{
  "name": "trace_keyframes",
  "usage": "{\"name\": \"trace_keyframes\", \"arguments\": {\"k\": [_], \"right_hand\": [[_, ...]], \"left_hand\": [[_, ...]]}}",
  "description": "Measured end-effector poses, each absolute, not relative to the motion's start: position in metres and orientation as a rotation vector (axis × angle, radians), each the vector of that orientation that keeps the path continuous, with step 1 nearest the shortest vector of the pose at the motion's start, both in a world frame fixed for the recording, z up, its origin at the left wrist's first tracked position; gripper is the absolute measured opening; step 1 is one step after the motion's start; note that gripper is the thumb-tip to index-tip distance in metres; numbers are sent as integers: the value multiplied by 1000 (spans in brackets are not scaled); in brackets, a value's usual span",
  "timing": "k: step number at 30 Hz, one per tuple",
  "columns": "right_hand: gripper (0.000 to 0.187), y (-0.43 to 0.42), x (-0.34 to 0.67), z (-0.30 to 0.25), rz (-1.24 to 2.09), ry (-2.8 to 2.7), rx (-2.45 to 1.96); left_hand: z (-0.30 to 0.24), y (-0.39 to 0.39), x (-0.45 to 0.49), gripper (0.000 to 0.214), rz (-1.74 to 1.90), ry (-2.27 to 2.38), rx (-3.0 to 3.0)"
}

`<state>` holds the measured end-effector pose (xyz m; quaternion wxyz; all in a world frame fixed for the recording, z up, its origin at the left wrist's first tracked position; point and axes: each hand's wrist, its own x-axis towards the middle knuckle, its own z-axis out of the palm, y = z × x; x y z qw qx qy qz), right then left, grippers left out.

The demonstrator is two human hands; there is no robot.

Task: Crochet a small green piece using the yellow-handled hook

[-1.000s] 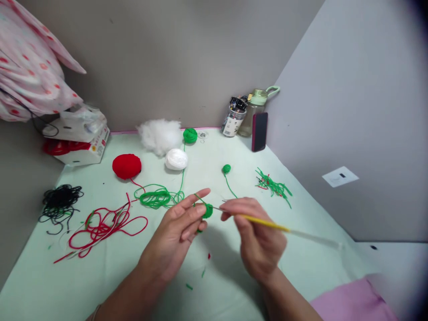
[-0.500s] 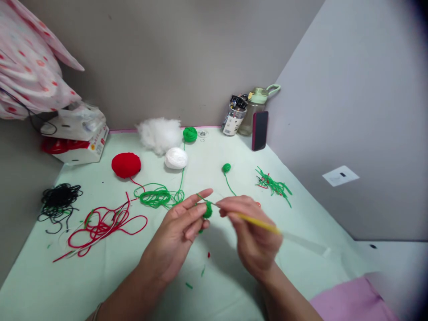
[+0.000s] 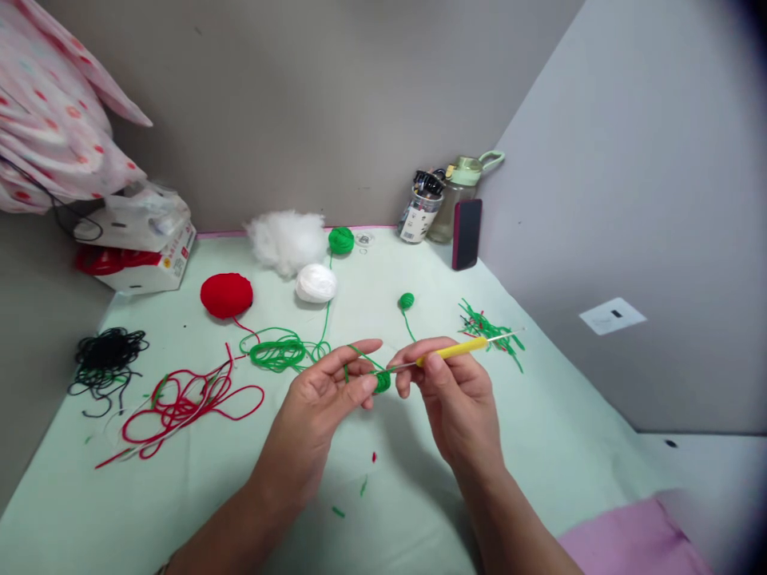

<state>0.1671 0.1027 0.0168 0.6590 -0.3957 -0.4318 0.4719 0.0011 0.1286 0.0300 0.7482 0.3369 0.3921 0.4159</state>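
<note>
My left hand is closed on a small green crochet piece, pinched between thumb and fingers. A strand of green yarn runs over its raised index finger. In my right hand is a yellow-handled crochet hook, held between thumb and fingers. One metal end of the hook meets the green piece; the other points to the right. Beyond my left hand lies a loose coil of green yarn, with a strand running back to a green yarn ball. A smaller green ball trails a strand toward my right hand.
At the left lie a red yarn ball, tangled red yarn and black yarn. White stuffing and a white ball are behind. Green scraps, a phone and a bottle are at the right.
My right hand has turned the hook from slanting down to the right to slanting up to the right. The green piece has shifted slightly right, and more of the left hand's fingers show.
</note>
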Motion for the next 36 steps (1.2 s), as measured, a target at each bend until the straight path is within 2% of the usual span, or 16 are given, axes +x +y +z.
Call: {"name": "trace_keyframes", "arguments": {"k": [4,11,15,17,21,23,26,30,32,36], "right_hand": [[20,99,166,19,943,-1097,-940],[30,87,166,14,294,-1684,-1008],[35,84,164,11,-66,-1891,-1089],[33,86,163,12,25,-1783,-1084],[23,95,163,17,521,-1330,-985],[19,100,162,18,669,-1253,-926],[20,99,159,16,646,-1345,-935],[32,92,158,13,292,-1601,-1036],[32,91,161,13,196,-1661,-1051],[24,97,168,17,551,-1335,-1019]], "left_hand": [[28,127,-2,30,918,885,772],[21,122,1,30,1037,1017,937],[23,123,4,52,951,871,683],[24,125,4,56,862,786,520],[25,128,1,45,869,769,486],[25,127,1,43,892,785,563],[25,124,4,41,934,811,651],[23,123,6,43,930,815,608],[23,124,5,40,864,767,511],[23,128,1,33,846,740,430]]}}
